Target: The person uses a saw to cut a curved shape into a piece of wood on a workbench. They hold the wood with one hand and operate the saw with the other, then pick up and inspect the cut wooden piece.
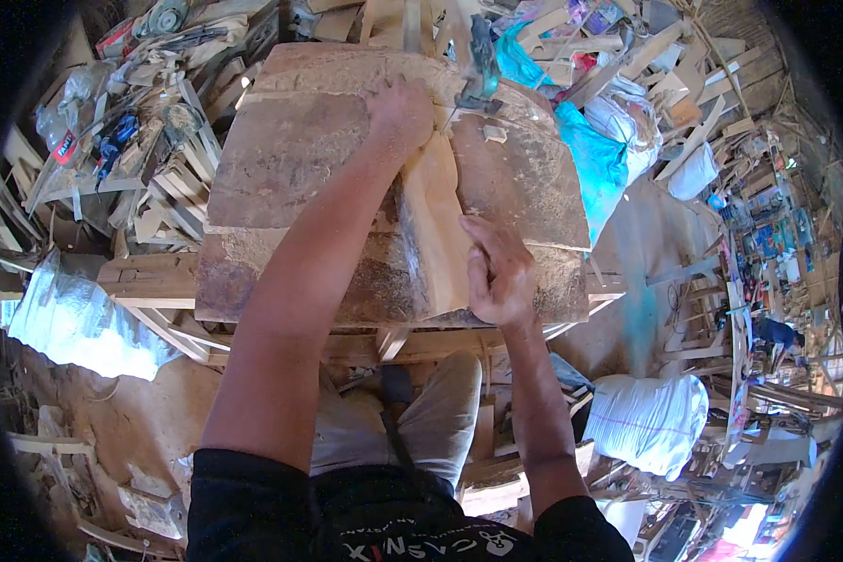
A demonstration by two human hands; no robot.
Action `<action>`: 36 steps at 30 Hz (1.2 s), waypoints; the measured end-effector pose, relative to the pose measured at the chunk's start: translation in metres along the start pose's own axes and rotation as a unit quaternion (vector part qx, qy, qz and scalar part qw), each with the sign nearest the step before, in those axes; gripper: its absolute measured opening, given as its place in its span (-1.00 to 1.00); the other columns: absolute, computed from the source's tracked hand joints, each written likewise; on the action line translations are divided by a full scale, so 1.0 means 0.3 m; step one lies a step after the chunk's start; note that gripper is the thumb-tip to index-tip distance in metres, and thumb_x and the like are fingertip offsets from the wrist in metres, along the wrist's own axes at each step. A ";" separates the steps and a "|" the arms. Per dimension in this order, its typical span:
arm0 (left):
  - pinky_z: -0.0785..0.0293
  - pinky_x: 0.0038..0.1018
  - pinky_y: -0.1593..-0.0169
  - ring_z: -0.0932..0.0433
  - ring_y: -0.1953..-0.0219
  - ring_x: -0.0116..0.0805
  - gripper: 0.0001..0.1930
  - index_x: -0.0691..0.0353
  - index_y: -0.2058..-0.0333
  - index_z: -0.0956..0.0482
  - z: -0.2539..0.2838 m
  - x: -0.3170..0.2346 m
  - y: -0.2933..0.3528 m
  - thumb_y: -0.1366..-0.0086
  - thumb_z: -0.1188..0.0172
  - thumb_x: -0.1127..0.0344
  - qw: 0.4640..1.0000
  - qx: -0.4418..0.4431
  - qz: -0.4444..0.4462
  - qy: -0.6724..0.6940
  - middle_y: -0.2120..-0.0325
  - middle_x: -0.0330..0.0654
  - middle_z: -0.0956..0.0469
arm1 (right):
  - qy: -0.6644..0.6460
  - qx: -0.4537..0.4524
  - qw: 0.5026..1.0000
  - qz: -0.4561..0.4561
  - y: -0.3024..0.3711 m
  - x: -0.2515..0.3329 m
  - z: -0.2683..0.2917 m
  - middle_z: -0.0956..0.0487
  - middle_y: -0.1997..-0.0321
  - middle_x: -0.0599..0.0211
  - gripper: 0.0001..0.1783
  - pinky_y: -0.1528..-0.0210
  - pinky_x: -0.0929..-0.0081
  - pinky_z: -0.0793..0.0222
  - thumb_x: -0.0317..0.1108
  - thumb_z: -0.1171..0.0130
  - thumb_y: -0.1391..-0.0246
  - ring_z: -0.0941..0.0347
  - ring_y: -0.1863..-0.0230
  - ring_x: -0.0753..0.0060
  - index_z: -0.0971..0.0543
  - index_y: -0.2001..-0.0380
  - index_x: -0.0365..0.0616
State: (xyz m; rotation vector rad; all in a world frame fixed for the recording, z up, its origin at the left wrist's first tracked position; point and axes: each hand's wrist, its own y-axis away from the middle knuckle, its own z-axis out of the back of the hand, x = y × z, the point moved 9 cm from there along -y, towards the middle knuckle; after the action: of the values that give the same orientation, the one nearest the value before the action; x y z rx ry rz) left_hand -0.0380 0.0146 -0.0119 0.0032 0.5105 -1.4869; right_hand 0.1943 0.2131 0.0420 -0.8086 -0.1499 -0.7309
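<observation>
A long pale wooden board point(436, 239) with an uneven edge lies lengthwise on a worn, sawdust-covered wooden work table point(290, 140). Toward its far end, my left hand point(401, 114) rests with fingers spread, beside and partly over the board; what lies under the palm is hidden. My right hand point(501, 272) is at the near right edge of the board, index finger along it and the other fingers curled in. Just beyond the board's far part stands a green metal machine part point(482, 66), like a saw guide. A small wood chip point(495, 135) lies to its near right.
Offcuts point(183, 178) are heaped left of the table, with a clear plastic bottle point(56, 122) among them. Blue plastic sheeting point(590, 164) and more scraps crowd the right side. A stuffed white sack point(648, 421) stands at the near right. Wooden framing point(150, 281) juts out at the left.
</observation>
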 end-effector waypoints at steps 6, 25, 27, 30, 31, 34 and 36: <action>-0.14 0.41 -0.37 -0.34 -0.36 0.26 -0.58 0.22 -0.16 -0.54 0.055 -0.025 0.022 -0.37 -0.09 0.24 0.999 0.002 0.032 -0.017 -0.26 0.16 -0.43 | -0.014 0.002 1.000 -0.004 0.000 -0.026 0.006 -0.68 -0.03 -0.11 -0.59 -0.15 0.13 -0.53 -0.54 -0.08 -0.12 -0.64 -0.06 -0.15 -0.64 -0.04 -0.33; -0.22 0.35 -0.33 -0.41 -0.29 0.21 -0.62 0.24 -0.11 -0.55 0.090 -0.063 0.033 -0.36 -0.12 0.29 1.000 -0.013 0.015 -0.020 -0.16 0.12 -0.50 | -0.017 0.000 1.000 -0.025 -0.005 -0.039 0.013 -0.68 -0.03 -0.12 -0.58 -0.13 0.13 -0.53 -0.55 -0.08 -0.11 -0.64 -0.03 -0.16 -0.63 -0.06 -0.29; -0.22 0.35 -0.33 -0.41 -0.29 0.20 -0.62 0.24 -0.11 -0.55 0.096 -0.056 0.034 -0.35 -0.14 0.29 1.000 -0.011 0.018 -0.021 -0.16 0.12 -0.50 | -0.024 0.003 0.999 -0.027 -0.008 -0.037 0.008 -0.68 -0.04 -0.12 -0.58 -0.13 0.13 -0.53 -0.56 -0.08 -0.11 -0.64 -0.03 -0.16 -0.63 -0.06 -0.30; -0.23 0.35 -0.32 -0.43 -0.28 0.19 -0.61 0.23 -0.12 -0.55 0.085 -0.042 0.021 -0.34 -0.17 0.27 1.000 -0.001 0.025 -0.018 -0.17 0.10 -0.50 | -0.020 0.007 0.999 -0.027 -0.012 -0.032 0.001 -0.68 -0.04 -0.12 -0.57 -0.13 0.13 -0.53 -0.56 -0.08 -0.10 -0.64 -0.03 -0.15 -0.62 -0.06 -0.30; -0.24 0.35 -0.32 -0.44 -0.27 0.18 -0.60 0.22 -0.12 -0.55 0.073 -0.036 0.014 -0.33 -0.18 0.26 1.000 0.009 0.025 -0.013 -0.17 0.10 -0.50 | -0.021 0.008 0.999 -0.026 -0.012 -0.029 -0.001 -0.68 -0.04 -0.12 -0.57 -0.13 0.13 -0.53 -0.57 -0.08 -0.10 -0.64 -0.03 -0.15 -0.62 -0.06 -0.30; -0.24 0.34 -0.32 -0.46 -0.27 0.15 -0.59 0.20 -0.12 -0.55 0.064 -0.051 0.009 -0.33 -0.19 0.25 1.000 0.016 0.024 -0.002 -0.19 0.08 -0.49 | -0.009 -0.004 1.000 -0.013 -0.009 -0.035 0.004 -0.68 -0.04 -0.12 -0.57 -0.13 0.13 -0.53 -0.57 -0.07 -0.09 -0.65 -0.02 -0.14 -0.62 -0.06 -0.31; -0.29 0.34 -0.28 -0.47 -0.26 0.17 -0.60 0.21 -0.11 -0.55 0.057 -0.051 0.002 -0.32 -0.19 0.26 1.000 0.003 0.012 -0.006 -0.17 0.10 -0.51 | -0.003 -0.009 1.000 -0.008 -0.007 -0.039 0.004 -0.68 -0.03 -0.12 -0.57 -0.12 0.13 -0.53 -0.58 -0.07 -0.09 -0.65 -0.02 -0.13 -0.63 -0.05 -0.31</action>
State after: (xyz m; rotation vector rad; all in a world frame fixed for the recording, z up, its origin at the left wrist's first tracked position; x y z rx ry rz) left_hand -0.0320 0.0236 0.0083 0.0035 0.4949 -1.4645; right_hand 0.1842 0.2191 0.0396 -0.8273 -0.1562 -0.7450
